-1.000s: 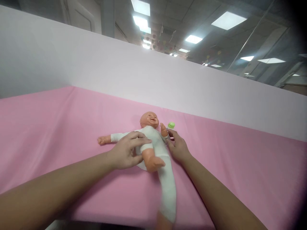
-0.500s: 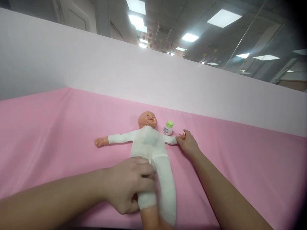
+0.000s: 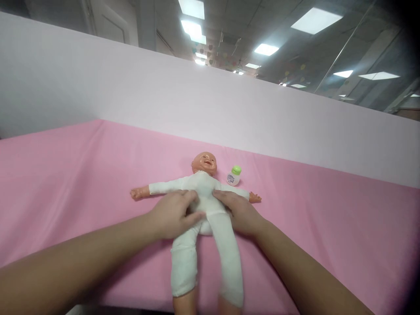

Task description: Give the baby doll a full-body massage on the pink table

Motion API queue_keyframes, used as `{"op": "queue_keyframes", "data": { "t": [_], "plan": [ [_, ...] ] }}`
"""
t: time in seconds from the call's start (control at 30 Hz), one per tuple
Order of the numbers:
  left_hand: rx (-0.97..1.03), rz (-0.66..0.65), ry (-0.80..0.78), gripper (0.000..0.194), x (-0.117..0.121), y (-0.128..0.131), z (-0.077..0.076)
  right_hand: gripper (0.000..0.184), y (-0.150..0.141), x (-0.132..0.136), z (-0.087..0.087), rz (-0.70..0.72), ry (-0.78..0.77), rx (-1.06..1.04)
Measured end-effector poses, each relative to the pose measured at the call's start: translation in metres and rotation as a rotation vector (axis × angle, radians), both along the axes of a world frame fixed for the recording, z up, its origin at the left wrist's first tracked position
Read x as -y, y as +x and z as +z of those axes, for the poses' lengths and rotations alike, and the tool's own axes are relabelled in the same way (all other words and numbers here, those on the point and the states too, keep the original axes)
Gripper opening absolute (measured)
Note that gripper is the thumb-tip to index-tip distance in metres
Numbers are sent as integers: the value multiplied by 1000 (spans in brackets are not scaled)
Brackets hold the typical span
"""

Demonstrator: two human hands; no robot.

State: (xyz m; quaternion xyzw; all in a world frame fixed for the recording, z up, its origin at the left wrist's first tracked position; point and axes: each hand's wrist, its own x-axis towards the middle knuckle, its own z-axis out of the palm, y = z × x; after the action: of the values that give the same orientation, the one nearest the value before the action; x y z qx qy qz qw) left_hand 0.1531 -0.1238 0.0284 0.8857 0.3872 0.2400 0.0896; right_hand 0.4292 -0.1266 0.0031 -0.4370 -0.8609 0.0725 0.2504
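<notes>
A baby doll (image 3: 217,215) in a white cloth suit lies on its back, head away from me, arms out to both sides. On the left side of its belly rests my left hand (image 3: 173,212), thumb and forefinger apart, the other fingertips partly hidden. My right hand (image 3: 243,212) lies along the right side of the torso with its fingers stretched toward the chest. Both hands touch the doll's body without visibly closing round it. Beside the doll's head stands a small clear bottle (image 3: 233,177) with a green cap, near its right-hand arm.
A pink sheet (image 3: 311,227) with a few creases covers the surface under the doll. Behind it rises a white padded wall (image 3: 164,96). Above the wall, glass shows ceiling lights (image 3: 315,21).
My left hand has let go of the doll's leg and moved up to the belly. My right hand has left the doll's hand and come inward to the torso. The leg has shifted left.
</notes>
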Motion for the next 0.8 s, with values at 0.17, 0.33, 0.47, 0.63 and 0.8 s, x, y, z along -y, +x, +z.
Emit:
{"op": "queue_keyframes", "data": {
  "t": [0.17,0.33,0.47,0.63,0.8],
  "plan": [
    [-147,309,-63,62,-31,-12,-1,100,-12,19,2,102,-50,83],
    [-212,387,-26,76,-36,-15,-3,104,-29,27,0,108,95,140],
    [-256,388,-58,89,-43,-16,-12,96,-43,34,-2,263,276,183],
    [-312,514,-243,116,-64,-23,-28,59,-61,57,0,570,512,165],
    [-231,540,-307,124,-68,-28,-30,37,-64,61,3,582,702,-81]
  ]
}}
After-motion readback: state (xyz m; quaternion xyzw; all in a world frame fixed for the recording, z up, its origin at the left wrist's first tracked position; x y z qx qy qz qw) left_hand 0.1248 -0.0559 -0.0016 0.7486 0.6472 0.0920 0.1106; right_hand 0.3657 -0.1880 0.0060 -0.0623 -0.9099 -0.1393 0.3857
